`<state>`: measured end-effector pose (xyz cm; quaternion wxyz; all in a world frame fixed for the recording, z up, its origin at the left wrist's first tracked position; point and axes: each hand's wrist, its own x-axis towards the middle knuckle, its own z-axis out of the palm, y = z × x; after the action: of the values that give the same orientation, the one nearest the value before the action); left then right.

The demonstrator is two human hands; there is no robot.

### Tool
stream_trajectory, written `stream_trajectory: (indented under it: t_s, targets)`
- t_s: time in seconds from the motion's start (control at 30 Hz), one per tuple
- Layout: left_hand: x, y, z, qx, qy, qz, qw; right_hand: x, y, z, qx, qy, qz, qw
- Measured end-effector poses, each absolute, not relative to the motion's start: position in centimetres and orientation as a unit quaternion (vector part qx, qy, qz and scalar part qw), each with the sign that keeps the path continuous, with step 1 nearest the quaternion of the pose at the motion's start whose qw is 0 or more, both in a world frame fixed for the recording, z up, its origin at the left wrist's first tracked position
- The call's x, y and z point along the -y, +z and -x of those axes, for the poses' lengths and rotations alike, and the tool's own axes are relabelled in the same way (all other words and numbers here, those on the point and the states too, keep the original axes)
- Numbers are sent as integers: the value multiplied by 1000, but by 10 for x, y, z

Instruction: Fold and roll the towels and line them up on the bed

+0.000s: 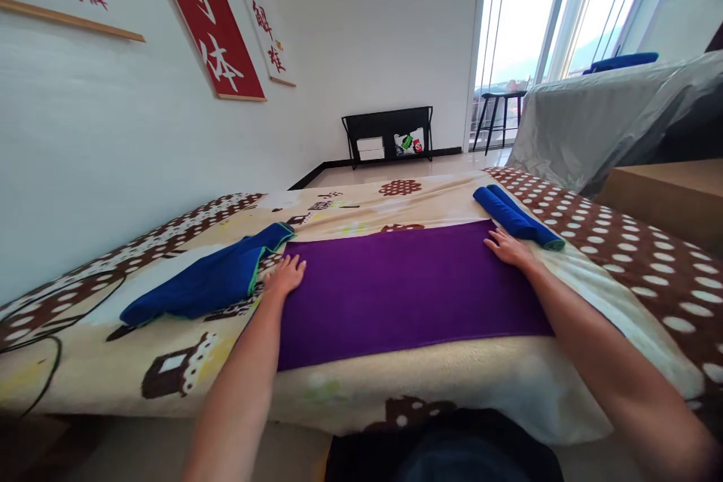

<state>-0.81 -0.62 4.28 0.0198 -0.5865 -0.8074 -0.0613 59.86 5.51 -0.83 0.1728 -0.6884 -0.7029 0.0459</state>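
A purple towel lies spread flat on a bed covered with a patterned blanket. My left hand rests flat on the towel's far left corner, fingers stretched out. My right hand lies flat on the far right corner, fingers spread. A loose blue towel with a green edge lies crumpled just left of my left hand. A rolled blue towel sits just beyond my right hand.
A white wall with red banners runs along the left. A black low shelf stands at the far wall. A grey-covered piece of furniture and a wooden box are on the right, by the glass doors.
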Motion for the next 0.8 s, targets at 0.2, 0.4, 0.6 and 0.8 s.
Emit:
stream_trajectory:
  t_s: [0.2,0.4,0.6,0.8]
  targets:
    - [-43,30,-71,783,-66,617,26,-83,-11,-507,754,25,633,176]
    - [-108,-3,-166,696,-52,716,-30,-113,-19,-416,831,57,532,154]
    - [-111,9,-52,764,-56,642,-20,-137,-18,-542,768,44,624,137]
    - [-101,23,12,808,-64,585,8,-140,-22,-590,734,34,663,144]
